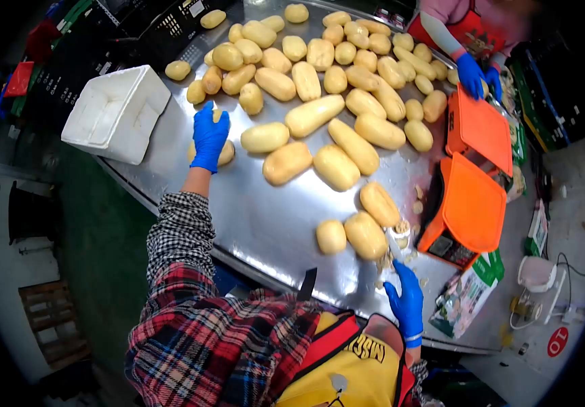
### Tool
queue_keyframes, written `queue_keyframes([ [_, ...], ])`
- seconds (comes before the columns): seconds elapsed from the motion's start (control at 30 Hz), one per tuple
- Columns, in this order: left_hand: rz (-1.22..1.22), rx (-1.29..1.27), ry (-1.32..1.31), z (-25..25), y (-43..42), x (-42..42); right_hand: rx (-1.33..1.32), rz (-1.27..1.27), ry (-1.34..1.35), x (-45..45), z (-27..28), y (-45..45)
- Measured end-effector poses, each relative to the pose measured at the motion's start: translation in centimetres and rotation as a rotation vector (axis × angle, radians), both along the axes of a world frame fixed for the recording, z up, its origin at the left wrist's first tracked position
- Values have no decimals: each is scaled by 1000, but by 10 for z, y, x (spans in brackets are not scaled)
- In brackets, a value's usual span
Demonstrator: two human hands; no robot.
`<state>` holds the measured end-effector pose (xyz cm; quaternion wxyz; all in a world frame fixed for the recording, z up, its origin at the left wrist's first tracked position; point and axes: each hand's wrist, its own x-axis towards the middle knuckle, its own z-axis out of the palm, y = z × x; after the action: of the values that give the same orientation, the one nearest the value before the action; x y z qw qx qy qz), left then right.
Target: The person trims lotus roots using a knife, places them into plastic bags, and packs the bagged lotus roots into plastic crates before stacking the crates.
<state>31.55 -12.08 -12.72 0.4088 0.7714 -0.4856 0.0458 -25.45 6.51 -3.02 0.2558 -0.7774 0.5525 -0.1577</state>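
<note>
My left hand [210,139], in a blue glove, is at the left of the metal table. Its fingers curl around a small pale lotus root piece [217,117], mostly hidden by the glove. Another lotus root segment [226,153] lies beside its wrist. Near the front edge my gloved right hand [408,302] grips a knife [393,245], its handle hidden and its blade pointing away from me. Beside the blade rest a lotus root segment [366,236] and a cut end with holes [402,228]. A rounder segment [331,237] lies left of them.
Many lotus root segments [306,81] spread over the metal table [252,217]. A white foam box [119,112] stands at the left edge. Two orange-topped scales [472,207] stand at right, near a printed bag [467,295]. Across the table are a co-worker's gloved hands [471,76].
</note>
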Motion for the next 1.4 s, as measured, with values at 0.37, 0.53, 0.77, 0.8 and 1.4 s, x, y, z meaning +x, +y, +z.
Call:
queue_keyframes([
  [0.37, 55, 136, 56, 37, -198, 46, 7, -116, 39, 29, -7, -48],
  [0.53, 118, 62, 139, 2, -216, 64, 10, -145, 30, 41, -6, -62],
  [0.77, -414, -299, 1435, 52, -118, 88, 0, -79, -108, 45, -5, -76],
  [0.8, -467, -312, 1457, 76, -93, 62, 38, -72, -188, 52, -3, -83],
  [1.4, -570, 260, 2200, 74, 94, -255, -166, 4, -1291, 120, 78, -106],
])
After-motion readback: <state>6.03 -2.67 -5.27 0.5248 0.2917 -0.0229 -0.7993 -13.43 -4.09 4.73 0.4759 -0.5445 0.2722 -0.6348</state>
